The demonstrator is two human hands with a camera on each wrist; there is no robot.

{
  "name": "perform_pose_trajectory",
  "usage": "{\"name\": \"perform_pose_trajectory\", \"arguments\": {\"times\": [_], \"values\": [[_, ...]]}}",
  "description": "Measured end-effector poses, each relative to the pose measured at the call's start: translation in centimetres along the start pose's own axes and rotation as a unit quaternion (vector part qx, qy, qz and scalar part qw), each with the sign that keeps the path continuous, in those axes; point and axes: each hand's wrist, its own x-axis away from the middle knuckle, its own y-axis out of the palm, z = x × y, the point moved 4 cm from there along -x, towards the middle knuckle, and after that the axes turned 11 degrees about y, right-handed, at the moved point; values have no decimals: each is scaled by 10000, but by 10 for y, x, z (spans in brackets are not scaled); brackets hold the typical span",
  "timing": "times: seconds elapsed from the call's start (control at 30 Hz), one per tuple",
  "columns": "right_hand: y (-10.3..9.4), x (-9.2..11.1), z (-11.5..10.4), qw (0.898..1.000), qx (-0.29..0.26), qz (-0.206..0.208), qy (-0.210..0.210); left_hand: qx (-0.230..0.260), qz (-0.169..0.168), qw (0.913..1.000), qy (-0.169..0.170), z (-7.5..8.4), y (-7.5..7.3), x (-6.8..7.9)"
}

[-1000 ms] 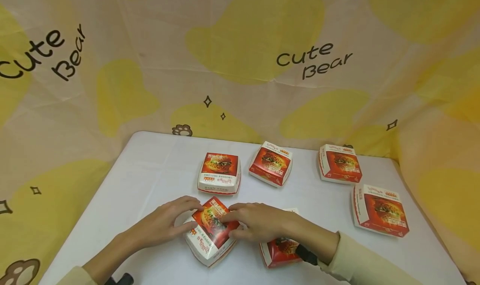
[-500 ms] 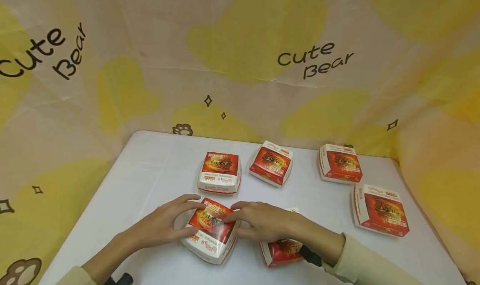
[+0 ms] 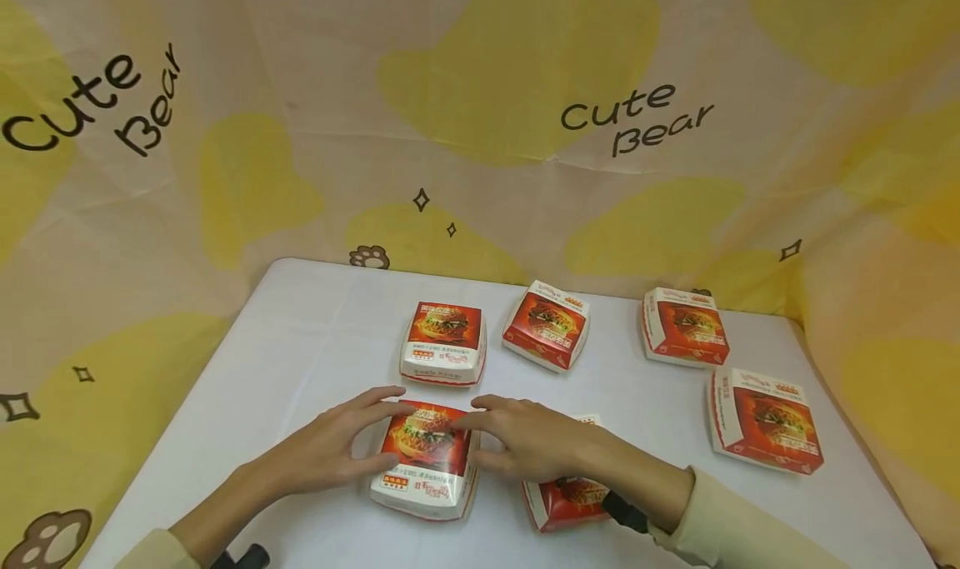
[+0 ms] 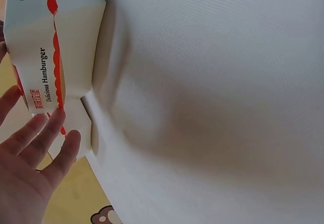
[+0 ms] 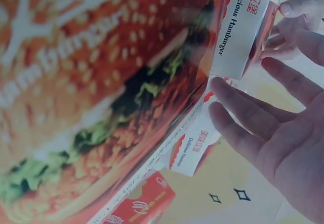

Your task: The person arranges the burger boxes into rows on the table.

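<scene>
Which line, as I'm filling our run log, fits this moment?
box: closed, on table; left hand: at its left; right hand: at its right; five more boxes

Front box [image 4: 76, 36] cut off by left wrist view's top edge; right forearm [image 3: 645, 473] partly hides neighbouring box [image 3: 562, 506].

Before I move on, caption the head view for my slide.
Left hand and right hand flank a burger box; five others share the white table.
</scene>
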Motion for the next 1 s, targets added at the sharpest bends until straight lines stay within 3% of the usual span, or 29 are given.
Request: {"name": "perform_pose_trajectory", "arguments": {"times": [0.17, 0.33, 1.0], "values": [[0, 1, 3, 9993, -345, -176, -11, -92, 1, 9999, 138, -1, -1, -1], [2, 1, 4, 9983, -432, -387, 32, -87, -19, 9999, 49, -1, -1, -1], [6, -3, 10, 9985, -374, -368, 132, -148, -60, 9999, 1, -3, -5, -2]]}}
